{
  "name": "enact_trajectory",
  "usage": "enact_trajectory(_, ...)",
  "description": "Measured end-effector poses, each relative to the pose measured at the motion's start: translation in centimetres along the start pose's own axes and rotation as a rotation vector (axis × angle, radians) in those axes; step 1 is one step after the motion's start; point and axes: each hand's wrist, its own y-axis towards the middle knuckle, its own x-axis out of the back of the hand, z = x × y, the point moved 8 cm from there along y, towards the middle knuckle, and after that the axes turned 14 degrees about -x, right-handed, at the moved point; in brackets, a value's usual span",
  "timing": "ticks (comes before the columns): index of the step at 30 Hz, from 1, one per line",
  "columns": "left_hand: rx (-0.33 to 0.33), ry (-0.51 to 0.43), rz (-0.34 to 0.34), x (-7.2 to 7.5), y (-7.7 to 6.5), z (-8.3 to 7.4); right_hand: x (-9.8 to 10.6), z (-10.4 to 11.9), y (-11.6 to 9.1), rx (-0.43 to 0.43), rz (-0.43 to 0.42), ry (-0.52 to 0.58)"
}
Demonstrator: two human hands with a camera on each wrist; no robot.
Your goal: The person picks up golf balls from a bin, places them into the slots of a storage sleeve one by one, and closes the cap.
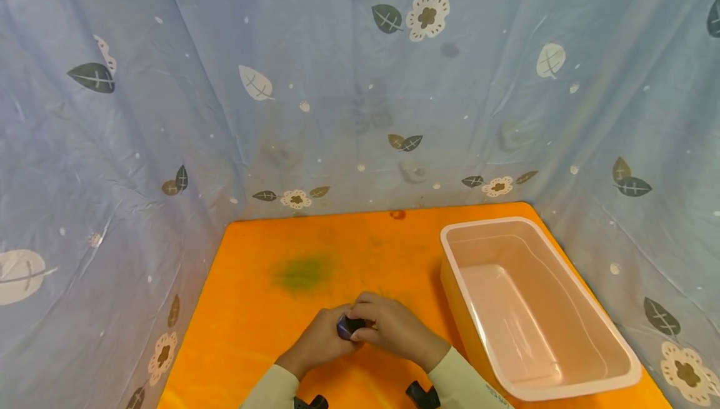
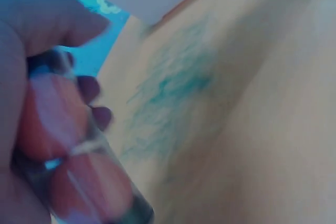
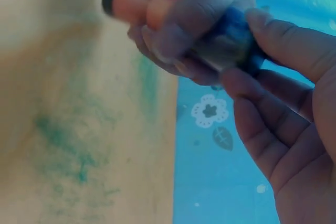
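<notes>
My left hand (image 1: 327, 339) grips a clear tube (image 2: 92, 184) with round orange things inside, its fingers wrapped round the middle. One end of the tube is dark and narrow-rimmed in the right wrist view. At the other end is a dark blue-black part (image 3: 236, 32), which my right hand (image 1: 396, 329) pinches between thumb and fingertips. In the head view, both hands meet low over the orange table, and only the dark purple-black end (image 1: 344, 328) of the tube shows between them. The left hand hides much of its length.
A pale pink plastic bin (image 1: 509, 309) with a white rim stands on the right of the orange table (image 1: 259, 334). A green stain (image 1: 304, 272) marks the tabletop. Blue patterned curtains (image 1: 337, 84) surround the table's back and sides. Black wrist-worn devices (image 1: 423, 394) show at the bottom.
</notes>
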Motion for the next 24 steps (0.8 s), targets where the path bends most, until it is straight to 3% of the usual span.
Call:
enact_trajectory(5, -0.086, -0.043, -0.131, 0.5, 1.4, -0.4, 1.3, -0.4, -0.2, -0.042, -0.110, 0.042)
enact_trajectory(8, -0.127, -0.002, -0.171, 0.6, 2.0, -0.7, 2.1, -0.9, -0.7, -0.086, -0.169, 0.073)
enact_trajectory(17, -0.031, 0.078, -0.194, -0.5, 2.1, 1.0, 4.1, -4.7, -2.9, -0.211, -0.403, 0.148)
enact_trajectory(24, 0.002, 0.060, -0.214, -2.0, 1.6, 2.5, 3.5, -6.8, -4.5, -0.280, -0.439, 0.186)
